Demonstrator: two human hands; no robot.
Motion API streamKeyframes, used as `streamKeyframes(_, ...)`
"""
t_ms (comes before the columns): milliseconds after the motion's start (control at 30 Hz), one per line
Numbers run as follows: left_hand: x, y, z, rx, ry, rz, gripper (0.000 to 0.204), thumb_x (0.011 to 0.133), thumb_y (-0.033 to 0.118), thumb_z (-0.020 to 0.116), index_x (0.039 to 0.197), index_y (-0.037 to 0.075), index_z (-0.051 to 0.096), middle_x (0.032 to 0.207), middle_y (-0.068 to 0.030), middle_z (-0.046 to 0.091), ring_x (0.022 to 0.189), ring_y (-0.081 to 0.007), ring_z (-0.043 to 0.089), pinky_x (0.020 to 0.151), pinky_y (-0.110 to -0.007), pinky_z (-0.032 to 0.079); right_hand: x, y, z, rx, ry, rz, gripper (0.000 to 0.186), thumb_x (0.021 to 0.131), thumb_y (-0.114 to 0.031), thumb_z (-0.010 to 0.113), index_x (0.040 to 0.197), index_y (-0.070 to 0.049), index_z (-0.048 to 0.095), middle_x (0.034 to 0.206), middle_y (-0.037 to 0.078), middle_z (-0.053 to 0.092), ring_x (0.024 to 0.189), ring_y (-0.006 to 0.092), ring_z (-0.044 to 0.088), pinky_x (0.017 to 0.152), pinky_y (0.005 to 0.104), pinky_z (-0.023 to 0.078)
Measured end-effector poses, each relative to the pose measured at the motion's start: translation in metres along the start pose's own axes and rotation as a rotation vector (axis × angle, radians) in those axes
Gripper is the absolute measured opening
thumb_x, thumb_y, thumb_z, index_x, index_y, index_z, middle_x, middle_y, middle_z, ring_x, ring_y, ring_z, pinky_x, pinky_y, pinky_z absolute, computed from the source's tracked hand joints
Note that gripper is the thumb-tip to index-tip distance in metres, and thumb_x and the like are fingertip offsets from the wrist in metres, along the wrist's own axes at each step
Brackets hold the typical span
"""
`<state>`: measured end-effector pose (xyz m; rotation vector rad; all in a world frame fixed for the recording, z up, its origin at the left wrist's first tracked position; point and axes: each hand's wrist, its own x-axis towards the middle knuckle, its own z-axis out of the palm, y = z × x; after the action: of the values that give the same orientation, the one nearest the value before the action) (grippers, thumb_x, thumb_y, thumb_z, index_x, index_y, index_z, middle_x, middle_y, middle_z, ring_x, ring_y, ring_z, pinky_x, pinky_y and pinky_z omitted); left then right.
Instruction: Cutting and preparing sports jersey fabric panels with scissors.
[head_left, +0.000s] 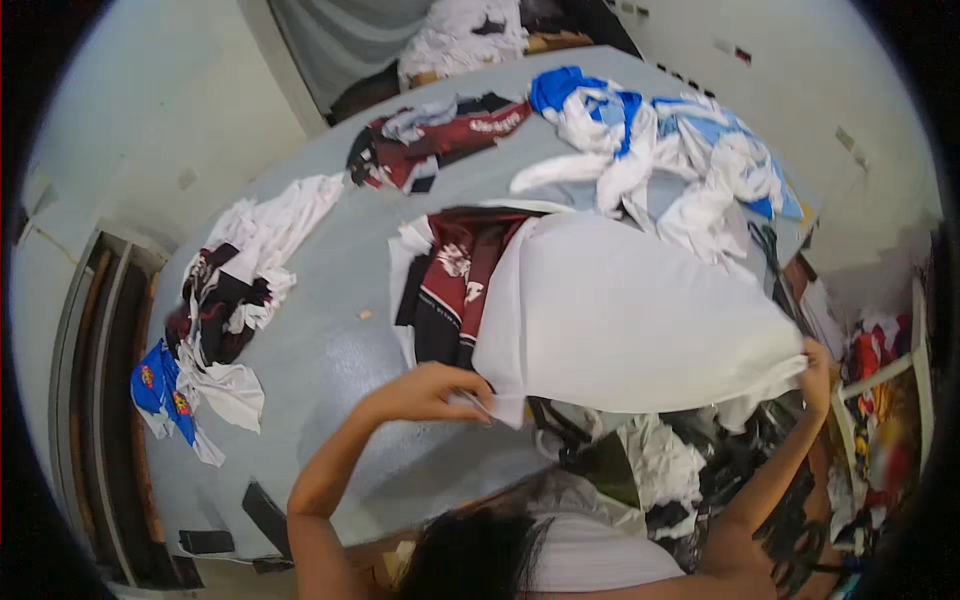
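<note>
A large white cloth piece (630, 310) is stretched between my two hands over the table's right part. My left hand (430, 392) pinches its near left corner, fingers closed. At the far right, my right hand (816, 375) grips the opposite end, past the table's edge. Under the white cloth's left side lies a dark red and black printed fabric piece (455, 285), partly covered. White fabric edges show along that piece's left side.
The grey table (345, 340) bears a white and black fabric heap (235, 280), blue pieces (160, 390), a dark red bundle (440, 140) and a blue-white pile (670, 150). Dark and white scraps (660, 460) lie below the near edge. A shelf (885, 400) with colourful cloth stands right.
</note>
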<state>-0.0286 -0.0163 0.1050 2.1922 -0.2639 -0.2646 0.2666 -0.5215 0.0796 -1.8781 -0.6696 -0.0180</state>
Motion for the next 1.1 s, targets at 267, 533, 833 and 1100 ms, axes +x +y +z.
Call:
streamKeyframes(267,-0.003,-0.015,0.063,0.177,-0.119,0.009,0.040,0.075,0.017,0.065,0.113,0.012,0.053,0.095,-0.0081,0.061,0.086,-0.0242,0.061,0.073,-0.033,0.047,-0.071,0.036,0.015,-0.771,-0.432,0.659,0.022,0.056,-0.007,0.070,0.073,0.000,0.058,0.063,0.009,0.056,0.058,0.0190,0.054,0.057,0.0319,0.043)
streamKeyframes(533,0.024,-0.065,0.001,-0.112,0.333,-0.011,0.037,0.091,0.032,0.050,0.115,0.005,0.057,0.113,-0.0093,0.058,0.108,-0.0197,0.053,0.094,-0.033,0.040,0.008,-0.015,0.181,-0.210,0.051,-0.101,0.059,0.080,-0.022,0.065,0.129,-0.003,0.040,0.130,0.014,0.044,0.122,0.0289,0.038,0.103,0.0364,0.028)
streamKeyframes(833,0.180,-0.130,-0.066,0.412,0.350,-0.446,0.072,0.077,0.072,0.036,0.128,0.023,0.048,0.139,-0.0153,0.036,0.132,-0.0445,0.016,0.099,-0.069,0.002,0.077,0.007,0.255,-0.857,-0.086,-0.034,0.060,0.082,-0.053,0.050,0.132,-0.020,0.042,0.140,0.015,0.033,0.130,0.0372,0.027,0.104,0.0559,0.016)
streamKeyframes(1100,0.326,-0.168,-0.122,0.344,0.794,-0.910,0.078,0.081,0.069,0.031,0.125,0.007,0.049,0.134,-0.0188,0.041,0.127,-0.0487,0.024,0.091,-0.074,-0.009,0.098,0.062,0.159,-0.938,0.123,0.194,0.060,0.084,-0.052,0.047,0.133,-0.016,0.042,0.139,0.017,0.034,0.129,0.0357,0.029,0.104,0.0483,0.020)
